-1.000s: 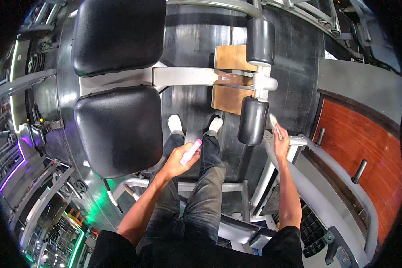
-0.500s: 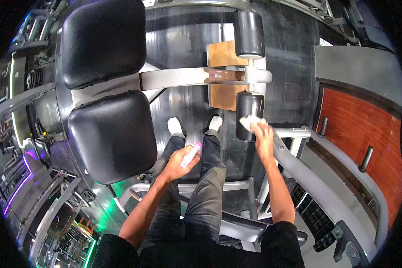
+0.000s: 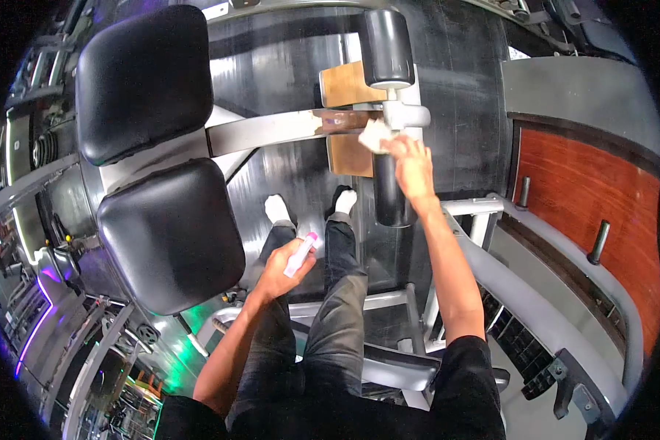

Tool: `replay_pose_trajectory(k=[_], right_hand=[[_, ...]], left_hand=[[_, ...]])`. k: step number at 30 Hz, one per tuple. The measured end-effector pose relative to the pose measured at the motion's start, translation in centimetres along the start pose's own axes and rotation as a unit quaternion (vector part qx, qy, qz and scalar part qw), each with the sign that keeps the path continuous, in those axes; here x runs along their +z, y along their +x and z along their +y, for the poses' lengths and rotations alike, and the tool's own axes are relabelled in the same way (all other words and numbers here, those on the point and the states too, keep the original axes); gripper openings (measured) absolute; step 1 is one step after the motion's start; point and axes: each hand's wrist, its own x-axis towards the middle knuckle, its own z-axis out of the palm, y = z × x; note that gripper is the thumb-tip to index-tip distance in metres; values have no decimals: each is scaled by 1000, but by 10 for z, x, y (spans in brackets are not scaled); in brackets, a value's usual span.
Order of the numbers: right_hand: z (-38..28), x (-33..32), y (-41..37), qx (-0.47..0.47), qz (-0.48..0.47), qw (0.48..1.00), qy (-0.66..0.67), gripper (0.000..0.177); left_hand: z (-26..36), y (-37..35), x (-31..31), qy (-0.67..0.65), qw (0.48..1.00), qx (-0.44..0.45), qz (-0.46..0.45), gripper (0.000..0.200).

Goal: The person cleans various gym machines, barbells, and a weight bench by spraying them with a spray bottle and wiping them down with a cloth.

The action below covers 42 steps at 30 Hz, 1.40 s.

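Presently: right hand (image 3: pixel 412 167) clamps white cloth (image 3: pixel 374 136) at top of black roller pad (image 3: pixel 390 199), upper centre; left hand (image 3: pixel 279 265), well apart, grips pink-capped bottle (image 3: pixel 301 254), mid-frame.

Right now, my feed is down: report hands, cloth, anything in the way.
Left hand shut on spray bottle. Right hand holds white cloth at the bar joint above lower roller pad. Nothing blocking it.

I count two pads (image 3: pixel 143 81) (image 3: pixel 170 235) at left, two rollers (image 3: pixel 385 48) (image 3: pixel 390 198) upper centre, one cloth (image 3: pixel 374 136), one bottle (image 3: pixel 301 254), two pegs (image 3: pixel 522 192) (image 3: pixel 598 242) at right.
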Motion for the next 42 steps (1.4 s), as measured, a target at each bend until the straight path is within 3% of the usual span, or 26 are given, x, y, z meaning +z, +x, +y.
replay_pose_trajectory(k=[1, 4, 8, 10, 11, 13, 16, 20, 21, 24, 26, 28, 32, 34, 35, 36, 40, 42], right_hand=[[-1, 10, -9, -12, 2, 999, -35, 45], [-10, 21, -67, -12, -30, 998, -62, 44], [-13, 11, -139, 3, -63, 998, -30, 49], [-13, 2, -149, -3, -159, 987, -34, 50], [-9, -1, -148, -3, -158, 987, -34, 50], [-9, -27, -126, -70, -276, 956, 62, 48], [-14, -39, -69, -87, -207, 974, 32, 44], [-30, -18, 9, -27, -41, 998, -40, 38], [-28, -1, 10, -20, -73, 991, -107, 27], [-30, 25, -18, -33, -60, 988, -139, 23], [-36, 23, -56, -35, -144, 978, -149, 24], [-36, 30, -101, -39, -145, 979, -137, 29], [-63, 15, -146, -38, -270, 946, -173, 30], [-61, 20, -160, 45, -344, 938, -24, 31], [-59, 27, -162, 119, -336, 931, 79, 30], [-62, 23, -149, 116, -336, 931, 79, 30], [-76, -22, -42, 7, -165, 985, 51, 28], [-70, -14, -1, -22, -68, 994, -81, 35]], left_hand=[[-3, 2, 2, 12, 998, 61, 26, 13], [-8, 2, 1, -15, 1000, -5, 16, 14], [-2, 5, -3, -19, 1000, 17, 15, 15], [1, 4, -7, -8, 1000, 15, 9, 16], [3, 3, -9, -9, 1000, 14, 3, 16], [5, 3, -13, -9, 1000, 16, -3, 16], [3, 1, -15, -36, 999, 10, -1, 16], [-6, 3, -14, -19, 1000, 23, 0, 15], [-6, 5, -15, -14, 999, 31, 3, 15], [8, 4, -19, -19, 999, 26, 10, 15], [11, 3, -21, -18, 999, 40, 9, 15], [11, 5, -22, -46, 999, 14, 9, 15], [13, 4, -25, -49, 998, 23, 12, 15], [16, 4, -26, -62, 998, 26, 8, 15], [19, 3, -27, -62, 998, 27, 9, 15], [22, 2, -29, -63, 998, 21, 10, 15], [15, 0, -30, -57, 997, 49, 17, 16], [11, -1, -30, -63, 997, 40, 19, 16]])
